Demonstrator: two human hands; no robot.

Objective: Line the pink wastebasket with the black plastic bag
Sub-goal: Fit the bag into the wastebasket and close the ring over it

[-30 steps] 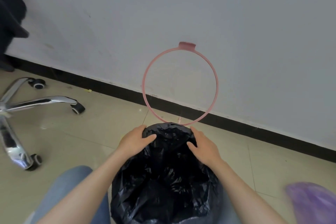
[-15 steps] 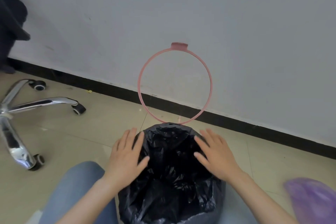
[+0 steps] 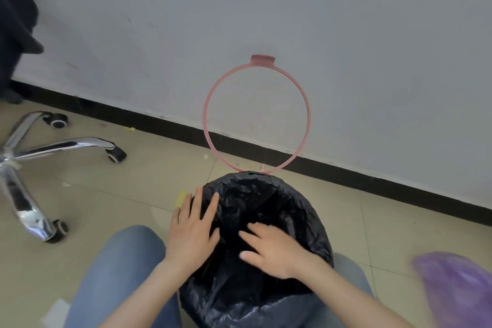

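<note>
The black plastic bag [image 3: 279,210] covers the wastebasket between my knees; its edge is folded over the rim, so no pink wall shows. A pink hinged ring [image 3: 210,141] stands upright from the basket's far side, in front of the wall. My left hand [image 3: 193,231] lies flat with fingers spread on the bag at the left rim. My right hand [image 3: 271,247] is open, palm down, inside the mouth of the bag, and rests on the plastic.
A chrome office chair base [image 3: 34,157] with castors stands on the tiled floor at the left. A blurred purple bag [image 3: 458,290] is at the lower right. The grey wall with a black skirting [image 3: 372,178] runs behind the basket. My jeans-clad knees [image 3: 119,269] flank the basket.
Both hands let go of the far rim and opened. The left slid back along the left rim; the right moved from the right rim into the bag's mouth.
</note>
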